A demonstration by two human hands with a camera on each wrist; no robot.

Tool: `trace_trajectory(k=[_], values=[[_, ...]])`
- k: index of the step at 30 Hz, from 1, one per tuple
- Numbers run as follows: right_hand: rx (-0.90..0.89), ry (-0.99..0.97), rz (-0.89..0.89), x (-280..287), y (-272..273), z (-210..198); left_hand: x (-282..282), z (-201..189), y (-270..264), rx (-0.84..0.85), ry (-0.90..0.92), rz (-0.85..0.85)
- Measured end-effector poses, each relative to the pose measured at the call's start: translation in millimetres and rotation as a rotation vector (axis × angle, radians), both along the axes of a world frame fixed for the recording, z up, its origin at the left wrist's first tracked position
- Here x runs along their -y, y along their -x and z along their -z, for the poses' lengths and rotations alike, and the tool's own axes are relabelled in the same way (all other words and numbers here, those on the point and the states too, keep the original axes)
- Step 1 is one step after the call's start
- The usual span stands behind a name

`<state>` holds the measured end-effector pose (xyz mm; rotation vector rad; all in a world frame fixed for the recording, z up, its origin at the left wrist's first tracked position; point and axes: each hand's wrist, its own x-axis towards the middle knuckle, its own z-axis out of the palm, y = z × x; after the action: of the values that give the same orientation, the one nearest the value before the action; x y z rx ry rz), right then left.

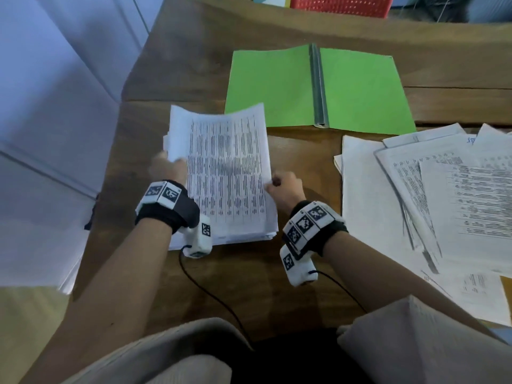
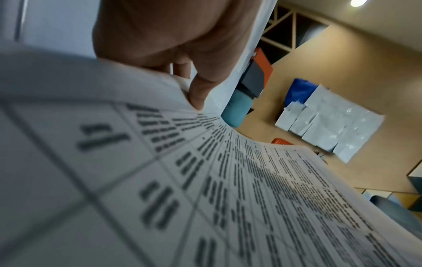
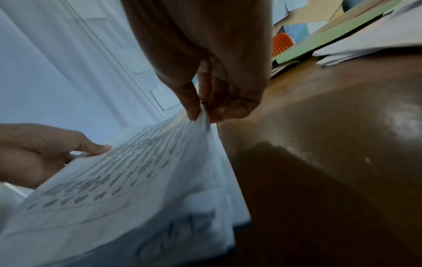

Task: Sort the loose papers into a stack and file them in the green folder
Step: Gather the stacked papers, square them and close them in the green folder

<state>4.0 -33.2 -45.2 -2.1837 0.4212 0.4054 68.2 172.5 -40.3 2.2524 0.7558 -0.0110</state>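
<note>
A stack of printed papers (image 1: pixel 224 173) lies on the wooden table (image 1: pixel 249 278) in front of me, its top sheets lifted and bowed. My left hand (image 1: pixel 169 166) holds the stack's left edge, thumb on top (image 2: pixel 196 94). My right hand (image 1: pixel 282 187) pinches the top sheets' right edge between thumb and forefinger (image 3: pixel 200 110). The green folder (image 1: pixel 318 87) lies open and flat beyond the stack, its grey spine in the middle. Loose papers (image 1: pixel 432 198) are spread in an untidy heap to the right.
A red perforated basket (image 1: pixel 340 5) stands at the table's far edge. The table's left edge runs close beside the stack, with a pale wall or door (image 1: pixel 55 106) past it. Cables from the wrist cameras trail over the table towards me.
</note>
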Motion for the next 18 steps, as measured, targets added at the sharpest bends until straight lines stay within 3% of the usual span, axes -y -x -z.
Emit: trace_trajectory(k=[4, 9, 18], values=[[-0.014, 0.094, -0.042, -10.0, 10.9, 14.7, -10.2, 25.9, 9.1, -0.17, -0.01, -0.003], [-0.015, 0.065, -0.095, -11.3, 20.1, 19.0, 3.0, 26.5, 16.9, -0.277, 0.0, 0.078], [-0.068, 0.238, 0.085, 43.9, 50.1, 26.9, 63.2, 26.7, 34.1, -0.294, 0.058, 0.302]])
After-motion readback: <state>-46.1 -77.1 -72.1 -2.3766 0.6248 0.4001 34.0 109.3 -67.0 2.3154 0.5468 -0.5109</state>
